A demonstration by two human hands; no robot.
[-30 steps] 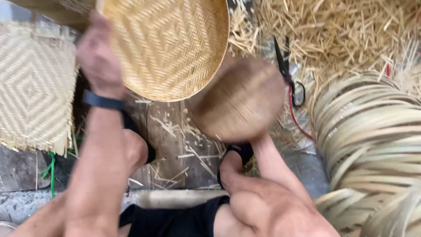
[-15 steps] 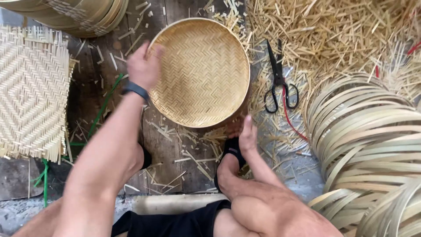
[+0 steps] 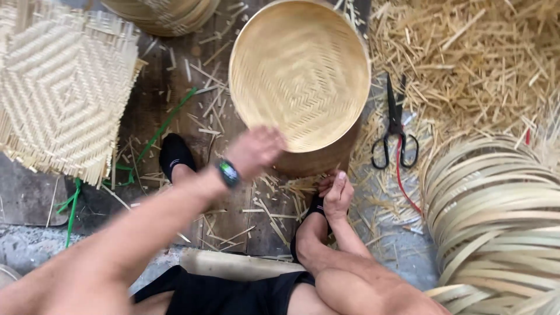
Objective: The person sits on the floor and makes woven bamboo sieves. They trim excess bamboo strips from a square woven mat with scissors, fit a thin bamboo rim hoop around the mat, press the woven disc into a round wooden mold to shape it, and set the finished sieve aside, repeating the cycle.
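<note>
A round woven bamboo basket (image 3: 300, 70) stands tilted on the wooden boards, its inside facing me and its side wall showing at the near edge. My left hand (image 3: 256, 149), a dark watch on its wrist, grips the basket's near rim from the left. My right hand (image 3: 338, 195) is low beside my right foot. Its fingertips touch the bottom edge of the basket's wall and it holds nothing.
Black scissors (image 3: 396, 125) with a red cord lie right of the basket. Coiled bamboo strips (image 3: 496, 216) fill the right side, with loose clippings (image 3: 478, 58) behind. A flat woven mat (image 3: 58, 93) lies left, stacked baskets (image 3: 157, 14) at the top. My left foot (image 3: 175, 154) rests between.
The basket, lying flat half a second ago, now stands tilted up. My left hand has shifted from its far left rim to the near rim. My right hand stays by my foot.
</note>
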